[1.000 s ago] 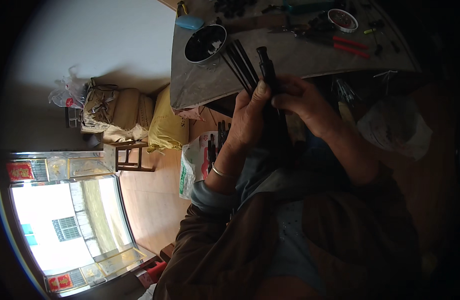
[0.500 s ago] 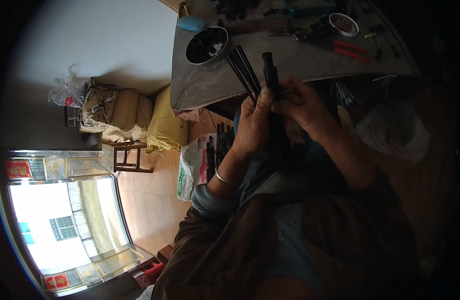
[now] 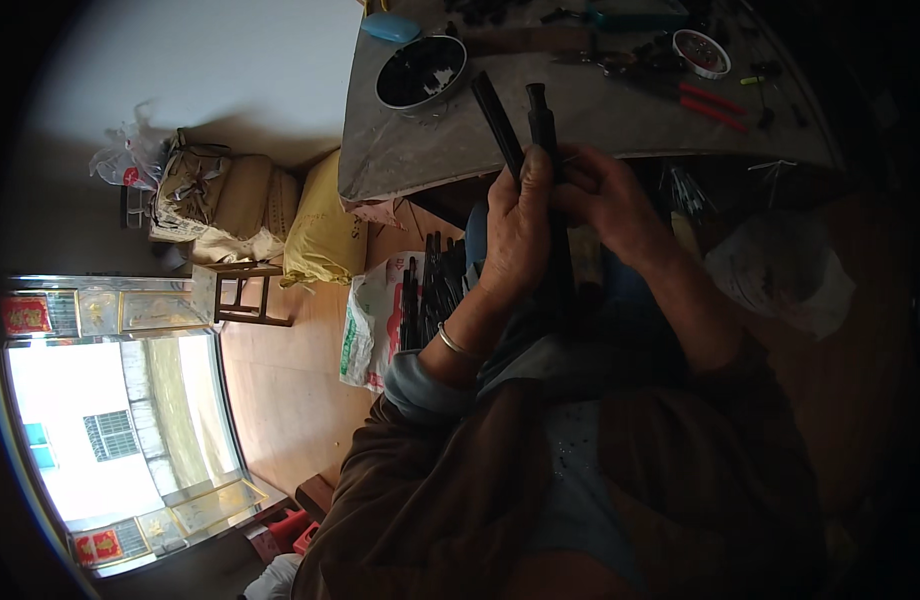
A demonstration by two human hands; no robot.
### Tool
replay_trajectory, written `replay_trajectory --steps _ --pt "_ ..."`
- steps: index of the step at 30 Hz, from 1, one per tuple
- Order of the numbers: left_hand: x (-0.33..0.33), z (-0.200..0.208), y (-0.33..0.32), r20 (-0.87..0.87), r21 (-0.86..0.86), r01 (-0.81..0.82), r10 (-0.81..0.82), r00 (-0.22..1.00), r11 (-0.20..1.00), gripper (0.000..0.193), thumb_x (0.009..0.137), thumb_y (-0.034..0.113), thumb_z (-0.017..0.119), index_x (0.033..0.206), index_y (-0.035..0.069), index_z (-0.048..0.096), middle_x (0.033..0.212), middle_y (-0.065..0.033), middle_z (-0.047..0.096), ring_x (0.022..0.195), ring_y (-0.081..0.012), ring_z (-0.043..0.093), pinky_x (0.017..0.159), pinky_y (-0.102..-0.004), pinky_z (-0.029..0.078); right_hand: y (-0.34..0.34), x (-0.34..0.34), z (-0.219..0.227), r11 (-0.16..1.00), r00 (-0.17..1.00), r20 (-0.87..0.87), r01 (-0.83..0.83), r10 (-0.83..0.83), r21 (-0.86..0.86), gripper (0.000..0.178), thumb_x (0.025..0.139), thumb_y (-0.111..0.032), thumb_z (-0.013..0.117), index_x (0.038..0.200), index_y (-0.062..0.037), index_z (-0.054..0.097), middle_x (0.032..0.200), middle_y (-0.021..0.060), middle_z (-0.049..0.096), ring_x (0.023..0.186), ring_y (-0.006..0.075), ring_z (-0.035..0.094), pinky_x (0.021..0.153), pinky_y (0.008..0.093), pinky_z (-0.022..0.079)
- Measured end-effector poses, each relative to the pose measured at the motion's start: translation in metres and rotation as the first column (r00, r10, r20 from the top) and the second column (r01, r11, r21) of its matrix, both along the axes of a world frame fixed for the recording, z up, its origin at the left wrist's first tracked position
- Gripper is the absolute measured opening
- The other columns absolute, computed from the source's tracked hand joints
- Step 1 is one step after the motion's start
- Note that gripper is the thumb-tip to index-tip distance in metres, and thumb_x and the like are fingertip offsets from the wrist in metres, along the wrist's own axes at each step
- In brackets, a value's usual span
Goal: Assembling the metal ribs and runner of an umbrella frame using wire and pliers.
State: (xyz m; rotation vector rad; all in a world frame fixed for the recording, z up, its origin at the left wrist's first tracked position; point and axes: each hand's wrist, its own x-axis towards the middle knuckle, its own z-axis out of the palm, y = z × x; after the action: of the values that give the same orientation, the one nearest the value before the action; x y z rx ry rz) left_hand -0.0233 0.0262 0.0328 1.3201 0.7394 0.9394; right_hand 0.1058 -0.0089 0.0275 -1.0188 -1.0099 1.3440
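In front of my chest, beyond my lap, my left hand (image 3: pixel 520 225) is closed around a black tube (image 3: pixel 542 128) with a stepped, narrower neck and flared end. The same hand grips a bundle of thin black rods (image 3: pixel 497 120), pressed close together and leaning left of the tube. My left thumb lies over the tube and rods. Close against the tube's right side, my right hand (image 3: pixel 610 205) has its fingers curled in a pinch. Whatever sits between those fingertips is too small and dark to make out. The tube's lower part runs down into shadow between my hands.
Ahead stands a grey-covered table (image 3: pixel 420 150) with a bowl of black pieces (image 3: pixel 422 72), red-handled pliers (image 3: pixel 712 105) and a small round dish (image 3: pixel 701 53). A white sack (image 3: pixel 365 335) beside black rods (image 3: pixel 440 290), yellow sack (image 3: pixel 325 225) and wooden stool (image 3: pixel 245 290) are left.
The rods, spread apart before, now sit tightly together. My right fingers have shifted slightly up along the tube. The whole view has shifted a little.
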Motion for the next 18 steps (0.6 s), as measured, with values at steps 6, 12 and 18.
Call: replay_trajectory --steps 6,12,18 --pt "0.001 -0.01 0.01 0.041 -0.038 -0.07 0.072 0.997 0.997 0.045 0.1 0.042 0.043 0.106 0.0 0.058 0.078 -0.002 0.061 0.071 -0.0069 0.056 0.063 -0.0209 0.044 0.002 -0.008 -0.015 0.99 0.993 -0.012 0.122 -0.121 0.065 0.041 0.087 -0.011 0.066 0.124 0.0 0.053 0.103 0.0069 0.064 0.093 0.0115 0.062 0.078 0.0239 0.051" --pt "-0.002 -0.013 0.009 0.094 -0.02 -0.062 0.064 0.994 0.998 0.044 0.101 0.041 0.043 0.115 0.001 0.055 0.073 0.0015 0.052 0.063 -0.0055 0.048 0.056 -0.0211 0.04 0.0 0.003 -0.009 0.971 0.943 0.246 0.196 -0.225 0.139 0.025 0.091 -0.017 0.063 0.11 -0.0013 0.059 0.092 0.008 0.066 0.079 0.0126 0.065 0.068 0.0241 0.051" --pt "0.0 -0.012 0.005 0.145 -0.041 -0.1 0.105 0.984 0.994 0.042 0.101 0.038 0.043 0.122 0.002 0.05 0.067 0.0029 0.045 0.057 -0.0049 0.042 0.051 -0.0212 0.035 -0.01 -0.012 -0.01 0.901 0.839 0.368 0.287 -0.4 0.324 0.012 0.092 -0.013 0.059 0.091 -0.0012 0.058 0.085 0.0076 0.065 0.072 0.0131 0.064 0.063 0.0263 0.05"
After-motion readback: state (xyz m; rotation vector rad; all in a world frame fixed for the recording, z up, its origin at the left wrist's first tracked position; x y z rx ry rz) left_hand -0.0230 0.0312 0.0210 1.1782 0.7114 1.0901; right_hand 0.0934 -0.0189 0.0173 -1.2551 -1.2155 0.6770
